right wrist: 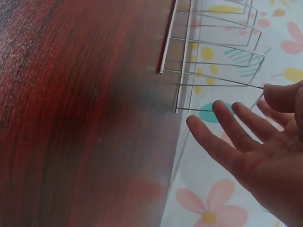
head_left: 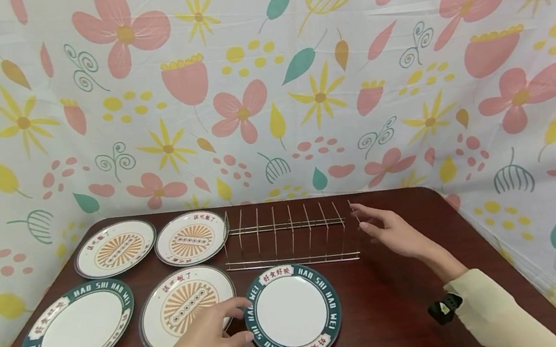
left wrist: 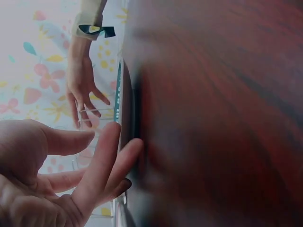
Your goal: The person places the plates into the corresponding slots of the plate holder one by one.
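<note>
A white plate with a teal lettered rim (head_left: pixel 292 314) lies flat on the table in front of the wire dish rack (head_left: pixel 292 259). My left hand (head_left: pixel 211 340) is at this plate's left edge, thumb and fingers apart; in the left wrist view the fingertips (left wrist: pixel 112 135) are close by the rim, and contact is hard to tell. At the rack's right end is my right hand (head_left: pixel 393 231), fingers spread. Its thumb (right wrist: pixel 281 98) touches the end wire in the right wrist view. No plate stands in the rack's slots.
Behind the left hand lies a white plate with an orange sunburst (head_left: pixel 188 296). Two similar plates, one far left (head_left: pixel 115 248) and one beside the rack (head_left: pixel 191 238), lie farther back. Another teal-rimmed plate (head_left: pixel 78 332) is at the left. A flowered cloth (head_left: pixel 265 80) hangs behind the table.
</note>
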`<state>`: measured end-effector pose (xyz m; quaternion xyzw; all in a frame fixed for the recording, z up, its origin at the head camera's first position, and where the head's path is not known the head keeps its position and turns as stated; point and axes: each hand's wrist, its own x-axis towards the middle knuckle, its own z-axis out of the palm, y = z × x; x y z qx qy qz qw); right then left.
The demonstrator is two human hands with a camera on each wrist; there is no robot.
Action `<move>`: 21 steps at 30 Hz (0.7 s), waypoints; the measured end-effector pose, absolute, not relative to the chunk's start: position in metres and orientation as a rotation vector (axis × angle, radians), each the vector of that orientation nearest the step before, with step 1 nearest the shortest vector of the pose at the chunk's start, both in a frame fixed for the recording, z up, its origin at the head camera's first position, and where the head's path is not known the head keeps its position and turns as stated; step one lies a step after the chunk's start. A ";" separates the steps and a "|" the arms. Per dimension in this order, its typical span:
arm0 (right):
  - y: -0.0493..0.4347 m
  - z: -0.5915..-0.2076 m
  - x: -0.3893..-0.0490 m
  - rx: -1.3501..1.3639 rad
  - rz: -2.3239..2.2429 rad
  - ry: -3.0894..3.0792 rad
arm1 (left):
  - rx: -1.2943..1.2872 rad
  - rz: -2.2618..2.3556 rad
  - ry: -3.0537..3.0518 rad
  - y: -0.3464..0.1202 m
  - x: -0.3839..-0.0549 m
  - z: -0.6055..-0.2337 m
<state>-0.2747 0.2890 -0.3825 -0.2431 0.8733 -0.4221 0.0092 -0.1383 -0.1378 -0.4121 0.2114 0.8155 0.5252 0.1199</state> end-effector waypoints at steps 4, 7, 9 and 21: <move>0.290 -0.386 -0.278 -0.736 -1.377 2.672 | 0.591 1.588 2.284 -0.135 -0.139 -0.415; 0.290 -0.387 -0.280 -0.710 -1.417 2.638 | 0.561 1.625 2.236 -0.131 -0.141 -0.417; 0.289 -0.386 -0.280 -0.685 -1.452 2.615 | 0.536 1.646 2.220 -0.128 -0.141 -0.418; 0.289 -0.385 -0.280 -0.649 -1.585 2.485 | 0.323 1.908 2.074 -0.111 -0.147 -0.429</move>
